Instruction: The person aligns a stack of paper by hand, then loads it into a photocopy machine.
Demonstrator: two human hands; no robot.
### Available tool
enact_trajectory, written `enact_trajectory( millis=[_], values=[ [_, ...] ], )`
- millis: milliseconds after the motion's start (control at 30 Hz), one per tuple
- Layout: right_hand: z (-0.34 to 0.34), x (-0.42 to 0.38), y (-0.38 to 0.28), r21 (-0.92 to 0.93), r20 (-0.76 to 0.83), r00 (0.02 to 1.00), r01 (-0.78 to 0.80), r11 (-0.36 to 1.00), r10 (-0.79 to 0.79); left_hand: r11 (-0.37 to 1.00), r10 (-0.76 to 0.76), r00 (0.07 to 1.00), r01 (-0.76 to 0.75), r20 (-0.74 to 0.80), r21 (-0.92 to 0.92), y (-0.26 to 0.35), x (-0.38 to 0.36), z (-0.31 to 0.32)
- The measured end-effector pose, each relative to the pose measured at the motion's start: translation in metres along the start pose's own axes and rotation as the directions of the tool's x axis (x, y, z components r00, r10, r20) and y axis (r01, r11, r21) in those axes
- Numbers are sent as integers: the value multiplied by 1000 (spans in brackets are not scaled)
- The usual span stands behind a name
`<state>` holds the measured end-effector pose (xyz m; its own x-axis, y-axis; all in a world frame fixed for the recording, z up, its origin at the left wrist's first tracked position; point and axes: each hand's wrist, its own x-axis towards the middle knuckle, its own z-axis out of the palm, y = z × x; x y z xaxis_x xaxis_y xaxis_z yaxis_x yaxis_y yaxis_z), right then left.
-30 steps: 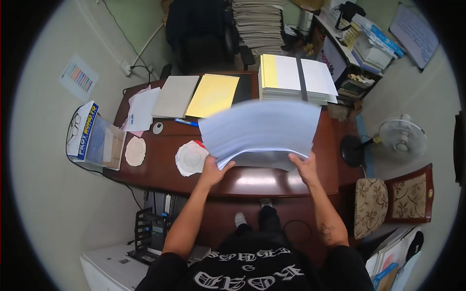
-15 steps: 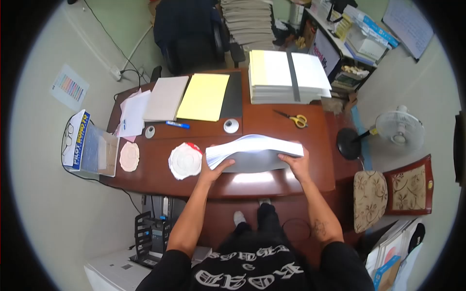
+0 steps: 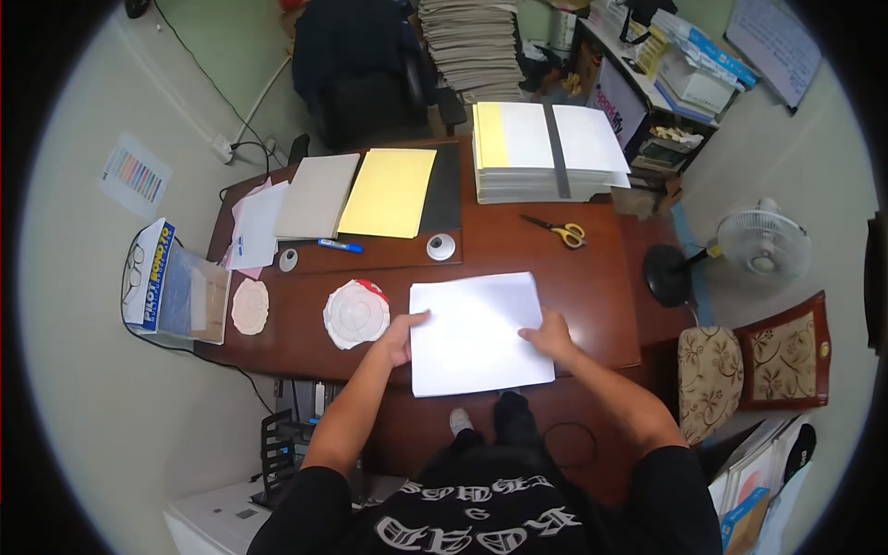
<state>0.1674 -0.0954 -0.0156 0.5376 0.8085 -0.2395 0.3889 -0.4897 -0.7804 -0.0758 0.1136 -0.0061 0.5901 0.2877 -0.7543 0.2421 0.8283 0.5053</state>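
Observation:
A stack of white paper (image 3: 476, 338) lies roughly flat at the desk's near edge, its lower part reaching past that edge. My left hand (image 3: 400, 339) grips the stack's left side, thumb on top and fingers underneath. On the opposite side my right hand (image 3: 552, 337) holds the stack, its thumb over the top sheet; the other fingers are partly hidden. Left of the stack is a white round item with crinkled edges and a red patch (image 3: 356, 314). Yellow-handled scissors (image 3: 572, 235) rest on the desk beyond my right hand.
On the brown desk (image 3: 606, 314) stand a strapped paper stack (image 3: 592, 139), yellow sheets (image 3: 388, 192), a grey stack (image 3: 317, 196), a blue marker (image 3: 340, 246) and a paper box (image 3: 190, 287) at the left. A fan (image 3: 760, 242) and a chair (image 3: 786, 356) are to the right.
The paper stack was raised and bowed between both hands; now it is flat, lower and nearer my body. My right hand has moved slightly left and down.

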Motion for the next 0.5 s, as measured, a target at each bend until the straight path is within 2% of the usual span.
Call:
enact_trajectory(
  millis=[33, 67, 100, 133, 167, 200, 233, 267, 300, 333, 433, 467, 500],
  values=[
    [-1, -12, 3, -149, -33, 963, 261, 954, -268, 996, 8, 1000, -7, 15, -86, -7, -1, -4],
    [-2, -24, 5, -299, -31, 855, 487, 821, -518, 986, 17, 999, -12, 32, -167, -15, -1, -8],
    [-2, -31, 6, -168, -60, 917, 380, 910, -394, 998, 55, 995, -54, -79, 12, -26, 0, -9],
    [-2, -37, 6, -33, -68, 961, 265, 964, -266, 978, 178, 969, -156, -172, 135, -39, 7, -11],
    [-1, -40, 6, 106, -57, 990, 138, 985, -132, 885, 446, 866, -391, -225, 253, -60, 10, -9],
    [-5, -38, 8, 266, 91, 994, -75, 961, 53, 724, 679, 695, -578, -237, 378, -78, 12, -4],
    [-10, -36, 12, 385, 261, 942, -301, 872, 211, 426, 882, 444, -608, -159, 670, -82, 1, 9],
    [-14, -38, 16, 450, 438, 838, -518, 728, 325, 324, 899, 426, -489, -102, 810, -87, -12, 21],
    [-16, -43, 15, 463, 507, 792, -583, 667, 340, 247, 914, 404, -466, -43, 849, -91, -10, 21],
    [-16, -47, 15, 464, 467, 818, -550, 694, 337, 169, 925, 380, -440, 13, 882, -94, -7, 20],
    [2, -62, 18, 474, 309, 897, -434, 766, 317, 400, 810, 579, -428, -93, 810, -59, 3, 8],
    [14, -67, 20, 515, 280, 909, -413, 751, 308, 798, 514, 834, -379, -200, 469, -40, 2, 2],
    [23, -70, 23, 554, 234, 925, -381, 741, 301, 905, 291, 950, -234, -116, 356, -34, 3, -16]
  ],
)
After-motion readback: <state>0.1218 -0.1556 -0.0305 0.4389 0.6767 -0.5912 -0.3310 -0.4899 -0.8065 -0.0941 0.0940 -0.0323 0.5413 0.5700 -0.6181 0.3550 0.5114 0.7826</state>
